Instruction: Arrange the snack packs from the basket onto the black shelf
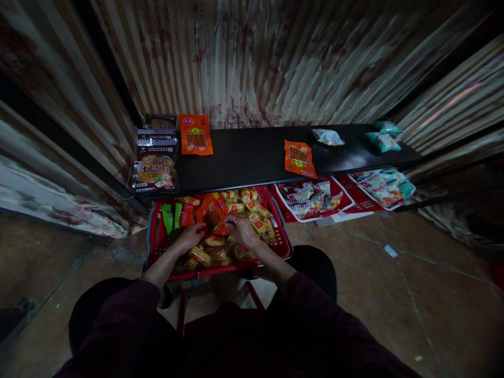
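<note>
An orange snack packet (214, 214) with a picture of brown strips lies tilted over the red basket (289, 239), between my two hands. My left hand (192, 236) is closed at the packet's lower left edge, fingertips pinched together. On the other side, my right hand (242, 231) has its curled fingers on the packet's right edge. Beneath and around them the basket holds several yellow-wrapped snacks (216, 255). Green packets (167, 218) and another orange packet (187, 214) lie at its left end.
A black shelf (244, 157) runs behind the basket. On it lie brown potato-slice packets (155, 168), two orange packets (196, 135) (299, 158), a white packet (328, 137) and teal packets (384, 140). Larger snack bags (315, 199) sit in red baskets below. A pleated curtain (252, 63) hangs behind.
</note>
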### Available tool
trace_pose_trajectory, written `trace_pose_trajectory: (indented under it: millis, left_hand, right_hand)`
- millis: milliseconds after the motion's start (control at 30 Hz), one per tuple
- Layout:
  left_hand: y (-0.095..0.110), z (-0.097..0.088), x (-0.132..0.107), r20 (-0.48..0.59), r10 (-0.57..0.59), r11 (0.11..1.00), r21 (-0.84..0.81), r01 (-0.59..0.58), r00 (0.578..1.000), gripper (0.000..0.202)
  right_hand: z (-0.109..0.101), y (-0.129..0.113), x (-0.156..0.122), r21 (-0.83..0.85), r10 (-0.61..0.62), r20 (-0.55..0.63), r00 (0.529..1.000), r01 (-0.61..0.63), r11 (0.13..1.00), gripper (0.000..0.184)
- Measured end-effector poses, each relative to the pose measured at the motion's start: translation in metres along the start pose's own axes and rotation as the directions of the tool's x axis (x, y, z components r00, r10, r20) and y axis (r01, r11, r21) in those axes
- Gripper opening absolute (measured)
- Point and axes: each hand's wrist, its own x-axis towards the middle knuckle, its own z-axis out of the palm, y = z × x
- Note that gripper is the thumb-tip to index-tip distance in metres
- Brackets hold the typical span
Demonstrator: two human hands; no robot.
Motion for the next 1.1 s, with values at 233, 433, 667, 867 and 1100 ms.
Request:
trace_pose_trajectory:
  millis: [233,433,667,867,1100]
  left_hand:
    - [0.006,0.000,-0.006,0.034,0.015,1.000,0.002,-0.015,0.999,0.047]
    - [0.005,-0.006,-0.005,0.047,0.036,0.999,-0.019,-0.035,0.998,0.052]
    - [0.010,-0.008,-0.008,0.166,0.166,0.932,-0.348,-0.099,0.972,0.051]
    - [0.020,-0.014,-0.020,0.158,0.167,0.894,-0.441,-0.082,0.973,0.036]
    - [0.033,-0.026,-0.026,0.176,0.149,0.853,-0.521,-0.037,0.973,0.032]
  right_hand:
    - [-0.007,0.007,-0.001,0.118,-0.026,-0.054,0.998,0.033,0.993,0.019]
    - [-0.013,0.002,-0.001,0.196,-0.112,-0.180,0.977,0.147,0.969,0.009]
    - [-0.027,-0.017,-0.004,0.256,-0.120,-0.243,0.963,0.183,0.949,0.009]
    - [-0.027,-0.028,0.005,0.276,-0.066,-0.395,0.917,0.186,0.943,0.017]
    - [-0.030,-0.039,0.017,0.293,0.010,-0.501,0.865,0.159,0.943,0.020]
